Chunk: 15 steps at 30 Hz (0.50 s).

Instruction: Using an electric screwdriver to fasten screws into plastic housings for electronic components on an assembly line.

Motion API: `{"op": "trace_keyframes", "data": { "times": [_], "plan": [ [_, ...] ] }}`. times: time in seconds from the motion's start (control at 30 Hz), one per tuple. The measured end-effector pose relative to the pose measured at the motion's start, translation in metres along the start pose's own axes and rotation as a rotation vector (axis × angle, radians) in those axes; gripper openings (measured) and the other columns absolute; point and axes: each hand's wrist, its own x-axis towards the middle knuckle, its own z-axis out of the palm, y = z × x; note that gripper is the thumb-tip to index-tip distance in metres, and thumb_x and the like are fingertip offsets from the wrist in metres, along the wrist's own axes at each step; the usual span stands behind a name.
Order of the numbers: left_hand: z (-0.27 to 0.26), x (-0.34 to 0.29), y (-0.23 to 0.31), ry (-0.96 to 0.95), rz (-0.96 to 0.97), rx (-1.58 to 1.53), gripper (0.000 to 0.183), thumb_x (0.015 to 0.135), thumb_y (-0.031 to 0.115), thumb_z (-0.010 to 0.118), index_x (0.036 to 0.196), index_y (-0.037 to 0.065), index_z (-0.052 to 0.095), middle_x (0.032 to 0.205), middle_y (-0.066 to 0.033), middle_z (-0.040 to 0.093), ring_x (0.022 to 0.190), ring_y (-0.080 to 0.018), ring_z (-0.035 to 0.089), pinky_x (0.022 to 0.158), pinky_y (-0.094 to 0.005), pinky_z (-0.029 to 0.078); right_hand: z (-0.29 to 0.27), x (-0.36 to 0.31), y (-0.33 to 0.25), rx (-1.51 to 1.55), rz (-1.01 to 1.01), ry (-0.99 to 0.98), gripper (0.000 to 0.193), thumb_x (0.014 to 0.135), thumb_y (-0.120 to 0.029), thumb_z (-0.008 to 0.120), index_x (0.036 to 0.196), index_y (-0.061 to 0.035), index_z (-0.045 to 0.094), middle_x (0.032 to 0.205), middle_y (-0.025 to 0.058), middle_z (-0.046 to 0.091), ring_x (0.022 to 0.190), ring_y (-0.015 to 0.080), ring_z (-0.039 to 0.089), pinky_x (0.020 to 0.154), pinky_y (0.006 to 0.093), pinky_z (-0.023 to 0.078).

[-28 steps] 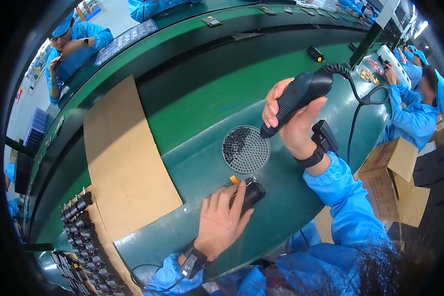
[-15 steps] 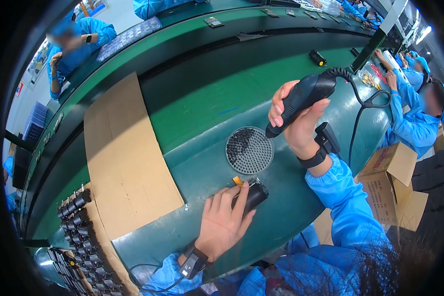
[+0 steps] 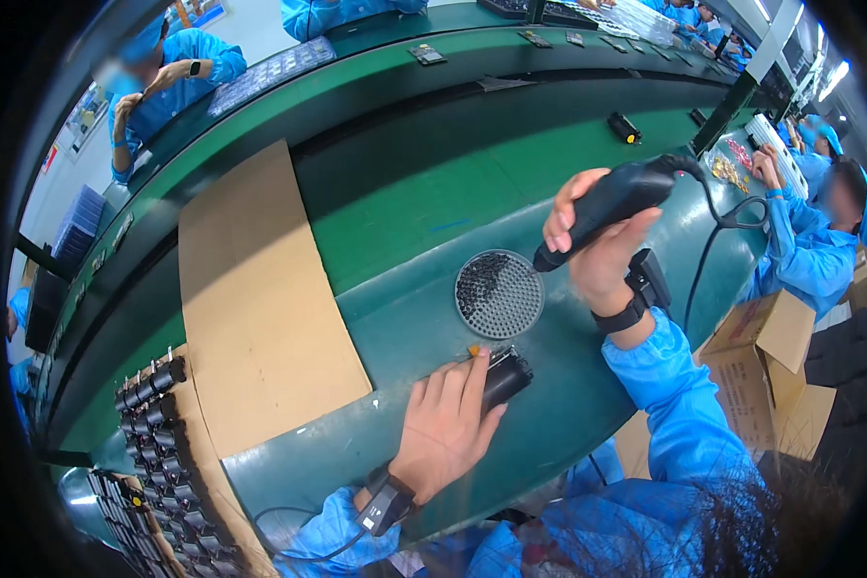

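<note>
My right hand point(image 3: 602, 246) is wrapped round a black electric screwdriver point(image 3: 621, 202), tilted with its nose down and left. The screwdriver's tip is at the upper right rim of a round grey perforated dish point(image 3: 522, 306), whose left part carries many tiny black pieces that look like screws point(image 3: 485, 279). Below the dish, my left hand point(image 3: 448, 419) grips a black cylindrical part point(image 3: 507, 378) against the green table. A small orange tab point(image 3: 474, 350) shows by its index fingertip. The underside of the part is hidden.
A flat cardboard sheet point(image 3: 260, 308) lies to the left. Beyond it, rows of black cylindrical parts point(image 3: 169, 462) stand at the lower left. Another black part point(image 3: 624, 127) lies on the green belt. An opened carton point(image 3: 751, 376) sits at the right, near co-workers in blue. The screwdriver's cord point(image 3: 700, 250) hangs to its right.
My right hand and the screwdriver have shifted slightly right in the picture, and the tool lies flatter. The whole scene has shifted a little too. My left hand still grips the part.
</note>
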Motion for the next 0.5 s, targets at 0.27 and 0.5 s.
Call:
{"op": "trace_keyframes", "data": {
  "times": [0.27,0.5],
  "plan": [
    [-0.003,0.002,-0.002,0.030,-0.005,0.006,0.060,0.084,0.027,0.076,0.133,0.000,0.056,0.125,-0.0136,0.056,0.115,-0.0327,0.054,0.090,-0.0431,0.044,0.021,-0.014,-0.037,0.240,0.038,-0.049,0.092,0.078,-0.095,0.035,0.099,-0.0055,0.048,0.071,0.0064,0.052,0.048,0.0136,0.048,0.047,0.0296,0.043],
    [-0.003,0.000,-0.006,0.041,-0.017,-0.015,0.061,0.082,0.028,0.077,0.133,0.000,0.057,0.126,-0.0126,0.056,0.117,-0.0323,0.054,0.091,-0.0429,0.044,0.050,-0.052,-0.035,0.432,0.104,-0.291,0.095,0.073,-0.096,0.041,0.096,-0.0039,0.048,0.072,0.0085,0.054,0.050,0.0143,0.051,0.047,0.0285,0.046]
  ]
}}
